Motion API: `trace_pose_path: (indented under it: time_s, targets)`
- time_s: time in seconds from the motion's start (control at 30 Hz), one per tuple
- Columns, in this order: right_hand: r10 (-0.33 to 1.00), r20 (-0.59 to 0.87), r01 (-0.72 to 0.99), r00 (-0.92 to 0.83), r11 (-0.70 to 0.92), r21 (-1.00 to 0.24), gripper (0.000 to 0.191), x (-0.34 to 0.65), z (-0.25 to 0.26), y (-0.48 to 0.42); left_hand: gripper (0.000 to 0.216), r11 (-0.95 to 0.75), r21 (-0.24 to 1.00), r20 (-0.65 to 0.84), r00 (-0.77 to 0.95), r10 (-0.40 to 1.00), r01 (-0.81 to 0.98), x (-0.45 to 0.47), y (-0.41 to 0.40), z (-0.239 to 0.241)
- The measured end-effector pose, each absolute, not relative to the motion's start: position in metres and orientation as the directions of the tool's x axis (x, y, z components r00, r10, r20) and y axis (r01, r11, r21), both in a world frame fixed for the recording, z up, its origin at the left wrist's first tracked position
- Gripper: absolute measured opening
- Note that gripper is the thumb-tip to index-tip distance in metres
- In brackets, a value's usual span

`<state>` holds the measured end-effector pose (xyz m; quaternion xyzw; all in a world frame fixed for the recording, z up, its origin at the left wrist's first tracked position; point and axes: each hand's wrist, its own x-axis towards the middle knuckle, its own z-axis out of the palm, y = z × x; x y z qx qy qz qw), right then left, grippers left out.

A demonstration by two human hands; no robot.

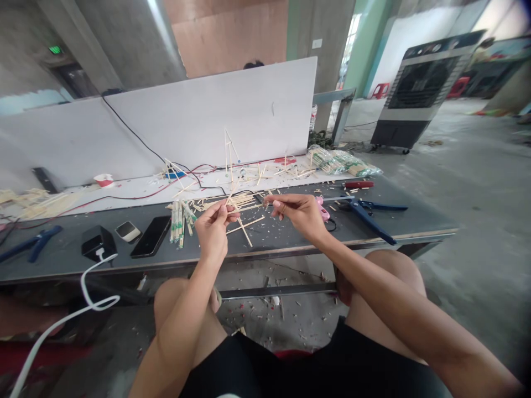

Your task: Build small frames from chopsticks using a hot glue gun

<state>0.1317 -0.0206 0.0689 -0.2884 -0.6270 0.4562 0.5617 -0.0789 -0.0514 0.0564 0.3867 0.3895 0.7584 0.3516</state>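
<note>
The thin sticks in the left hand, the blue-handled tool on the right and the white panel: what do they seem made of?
Thin sticks: probably bare wood or bamboo, matte, judging by their pale straw colour.
Blue-handled tool: handles perhaps plastic-coated, from their even blue colour; what lies beneath is hidden.
White panel: smooth, matte; possibly painted board, though its plain look leaves this open.

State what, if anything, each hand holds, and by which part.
The left hand pinches thin wooden sticks, apparently near where they cross. Whether the right hand holds anything at its fingertips cannot be told.
</note>
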Motion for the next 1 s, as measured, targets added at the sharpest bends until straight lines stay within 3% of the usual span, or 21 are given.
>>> trace_pose_path:
  time_s: [0.1,0.23,0.33,0.5,0.63,0.77,0.83,0.9,0.97,1.0]
  targets:
    - [0.895,0.397,-0.254,-0.203,0.343,-0.904,0.028,0.131,0.067,-0.018,0.030,-0.471,0.846,0.316,-0.477,0.820,-0.248,-0.078,-0.050,0.056]
    - [0.858,0.210,-0.366,-0.468,0.028,-0.930,0.039,0.122,0.061,-0.019,0.029,-0.474,0.842,0.312,-0.484,0.817,-0.258,-0.077,-0.049,0.054]
    - [0.825,0.121,-0.362,-0.552,-0.106,-0.926,0.040,0.116,0.059,-0.021,0.029,-0.467,0.847,0.314,-0.472,0.824,-0.253,-0.076,-0.048,0.052]
    - [0.789,0.105,-0.316,-0.605,-0.117,-0.942,0.024,0.124,0.060,-0.016,0.031,-0.487,0.838,0.318,-0.506,0.802,-0.245,-0.079,-0.045,0.049]
    - [0.741,0.160,-0.375,-0.653,-0.133,-0.917,0.015,0.154,0.076,-0.010,0.034,-0.502,0.842,0.312,-0.580,0.753,-0.199,-0.093,-0.036,0.046]
    - [0.821,0.344,-0.446,-0.456,0.124,-0.886,0.017,0.198,0.098,-0.004,0.037,-0.525,0.845,0.337,-0.666,0.666,-0.098,-0.110,-0.028,0.045]
    - [0.845,0.402,-0.284,-0.354,0.312,-0.907,0.023,0.216,0.103,0.000,0.037,-0.554,0.832,0.389,-0.681,0.620,-0.030,-0.115,-0.027,0.047]
    - [0.840,0.334,0.185,-0.427,0.443,-0.877,0.023,0.224,0.101,0.004,0.036,-0.584,0.810,0.461,-0.663,0.589,0.045,-0.114,-0.030,0.049]
    - [0.827,0.219,0.556,-0.518,0.520,-0.649,0.012,0.221,0.092,0.006,0.034,-0.603,0.791,0.531,-0.611,0.587,0.107,-0.109,-0.034,0.051]
    - [0.804,0.202,0.603,-0.559,0.561,-0.566,0.010,0.215,0.087,0.006,0.033,-0.609,0.783,0.556,-0.580,0.596,0.125,-0.104,-0.037,0.052]
